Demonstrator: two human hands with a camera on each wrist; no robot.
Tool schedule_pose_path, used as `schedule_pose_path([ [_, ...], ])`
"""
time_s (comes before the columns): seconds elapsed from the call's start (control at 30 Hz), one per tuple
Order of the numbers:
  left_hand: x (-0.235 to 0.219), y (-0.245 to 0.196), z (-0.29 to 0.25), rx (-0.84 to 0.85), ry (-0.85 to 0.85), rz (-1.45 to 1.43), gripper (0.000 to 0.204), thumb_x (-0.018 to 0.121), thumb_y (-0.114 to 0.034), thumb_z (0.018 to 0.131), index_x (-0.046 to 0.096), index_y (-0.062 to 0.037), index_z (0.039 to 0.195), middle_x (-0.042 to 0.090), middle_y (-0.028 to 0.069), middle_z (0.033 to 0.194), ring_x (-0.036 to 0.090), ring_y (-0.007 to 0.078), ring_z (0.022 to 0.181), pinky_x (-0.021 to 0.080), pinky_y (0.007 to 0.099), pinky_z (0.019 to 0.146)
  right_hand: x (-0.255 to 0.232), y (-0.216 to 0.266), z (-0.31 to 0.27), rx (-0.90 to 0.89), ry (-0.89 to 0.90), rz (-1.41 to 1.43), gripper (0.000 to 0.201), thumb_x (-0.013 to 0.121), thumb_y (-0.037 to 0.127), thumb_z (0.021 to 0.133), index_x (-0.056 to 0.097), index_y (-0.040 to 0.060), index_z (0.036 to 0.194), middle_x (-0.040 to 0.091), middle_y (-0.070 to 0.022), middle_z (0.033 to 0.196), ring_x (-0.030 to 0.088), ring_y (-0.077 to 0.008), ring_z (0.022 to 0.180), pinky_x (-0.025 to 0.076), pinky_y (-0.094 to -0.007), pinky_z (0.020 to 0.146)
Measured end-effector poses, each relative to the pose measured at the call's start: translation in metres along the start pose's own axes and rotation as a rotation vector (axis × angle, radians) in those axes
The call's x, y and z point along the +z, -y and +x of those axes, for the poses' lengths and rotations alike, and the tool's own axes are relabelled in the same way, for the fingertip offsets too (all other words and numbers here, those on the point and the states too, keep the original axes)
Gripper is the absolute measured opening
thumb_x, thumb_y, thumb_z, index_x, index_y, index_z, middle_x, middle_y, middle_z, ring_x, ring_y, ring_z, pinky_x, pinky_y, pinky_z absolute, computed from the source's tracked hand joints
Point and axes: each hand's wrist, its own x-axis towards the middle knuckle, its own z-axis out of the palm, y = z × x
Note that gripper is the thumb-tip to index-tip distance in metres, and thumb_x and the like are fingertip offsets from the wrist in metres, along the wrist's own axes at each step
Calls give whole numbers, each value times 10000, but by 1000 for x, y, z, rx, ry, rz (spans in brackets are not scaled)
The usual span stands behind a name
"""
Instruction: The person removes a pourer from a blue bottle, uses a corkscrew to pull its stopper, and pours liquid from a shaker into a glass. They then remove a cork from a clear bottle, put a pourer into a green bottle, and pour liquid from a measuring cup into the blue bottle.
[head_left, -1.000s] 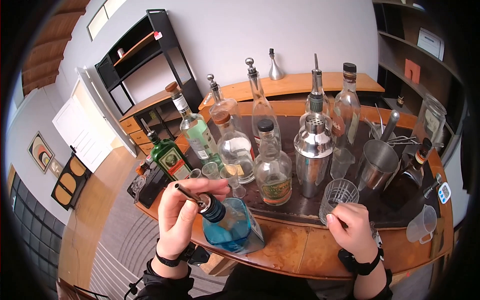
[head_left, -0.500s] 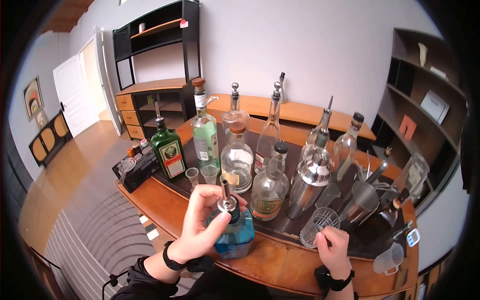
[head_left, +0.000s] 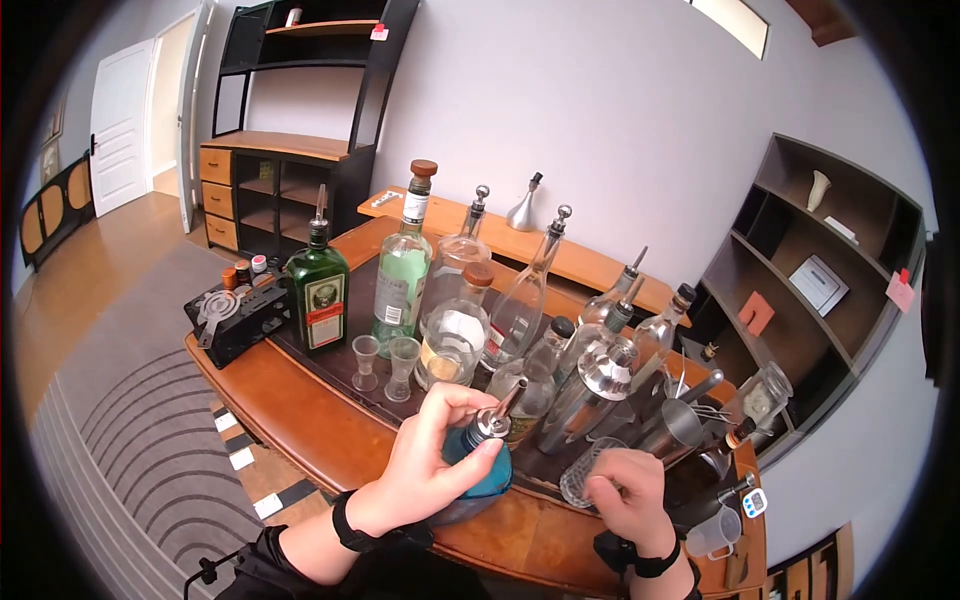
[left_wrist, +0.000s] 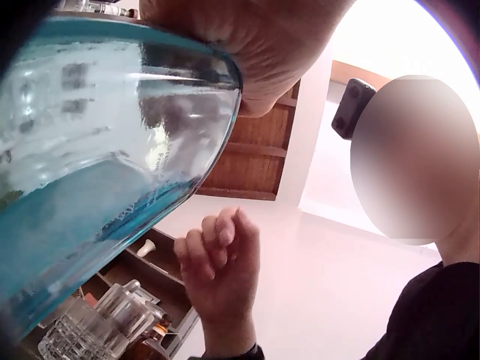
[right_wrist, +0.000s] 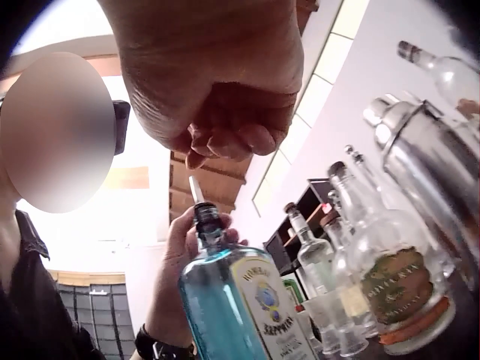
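Bombay Sapphire bottle [head_left: 490,482] in left hand [head_left: 425,468]
Left fingers clamp its neck (metal pourer [head_left: 507,407] on top); the right hand's [head_left: 632,497] curl together near a tumbler [head_left: 580,484].

Black shelf unit [head_left: 375,100] against pale wall [head_left: 560,110], white door [head_left: 122,130] off left; pale vase [head_left: 818,190] on dark bookcase [head_left: 870,250]; grey rug [head_left: 130,400], curved lines.

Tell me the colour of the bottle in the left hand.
The bottle in the left hand is clear blue, seen best in the right wrist view.
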Motion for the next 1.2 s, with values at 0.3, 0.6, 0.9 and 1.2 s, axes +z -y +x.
schedule_pose_path([
  [0.3,0,-4,0,37,-83,58,392,690,-148,863,479,6,1155,678,179,1051,684,252,1002,520,343,874,35,39,83,56,208,-98,368,719,205,840,467,39,629,436,-70,553,433,-205,470,343,-321,452],
  [0.6,0,-1,5,83,-103,115,402,716,-174,835,493,-16,1130,681,157,1016,695,276,929,532,338,790,46,32,88,223,270,-3,331,658,182,901,578,-45,674,483,-116,542,445,-181,441,356,-306,443],
  [0.9,3,-2,6,68,-111,142,393,718,-179,829,512,-21,1123,674,145,970,695,283,888,539,345,735,46,39,87,54,200,-91,300,612,132,920,556,-39,680,476,-102,582,434,-225,441,327,-329,444],
  [1.2,4,-3,8,73,-121,165,392,717,-199,829,516,-25,1117,672,141,964,694,287,871,538,346,729,45,37,88,40,184,-105,260,642,97,868,554,-13,649,473,-94,570,501,-269,461,367,-340,448],
])
